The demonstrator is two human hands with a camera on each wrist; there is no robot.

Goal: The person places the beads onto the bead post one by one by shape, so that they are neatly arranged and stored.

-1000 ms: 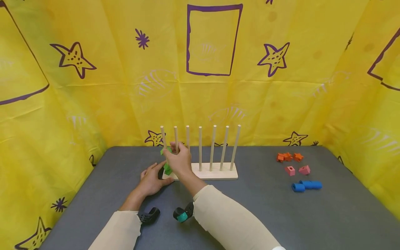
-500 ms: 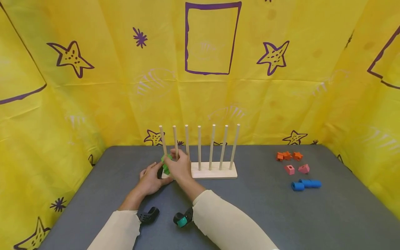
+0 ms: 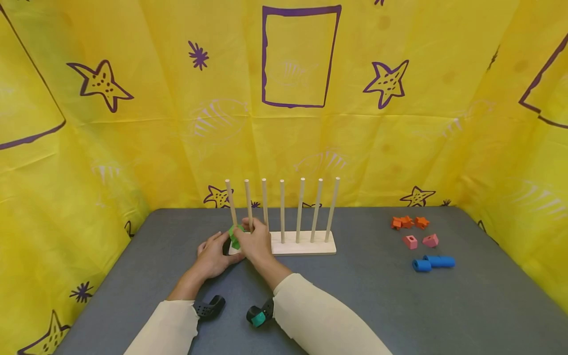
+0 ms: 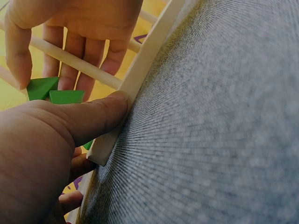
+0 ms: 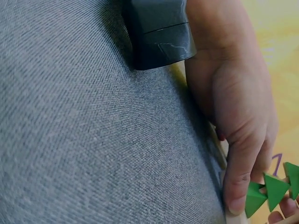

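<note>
My left hand (image 3: 215,256) grips the left end of the wooden peg stand (image 3: 306,247). Its thumb (image 4: 105,114) presses the base's front edge, with fingers curled behind. Green triangular blocks (image 3: 235,237) sit low on the leftmost peg (image 3: 231,204), turned at differing angles. In the right wrist view three green blocks (image 5: 275,190) show one after another along the peg. My right hand (image 3: 257,241) pinches the upper green block (image 4: 43,87) with its thumb on it. Its other fingers extend behind the second peg and partly hide the stand.
On the right of the grey table (image 3: 364,305) lie orange star blocks (image 3: 421,223), pink blocks (image 3: 430,240) and blue cylinders (image 3: 439,262). The stand's other pegs (image 3: 282,212) rise bare. A yellow patterned cloth (image 3: 293,143) surrounds the table. Both wrists wear dark straps (image 3: 210,308).
The right hand has moved down the leftmost peg with its green block, which now sits close to the lower green ones. The left hand has stayed on the stand's end.
</note>
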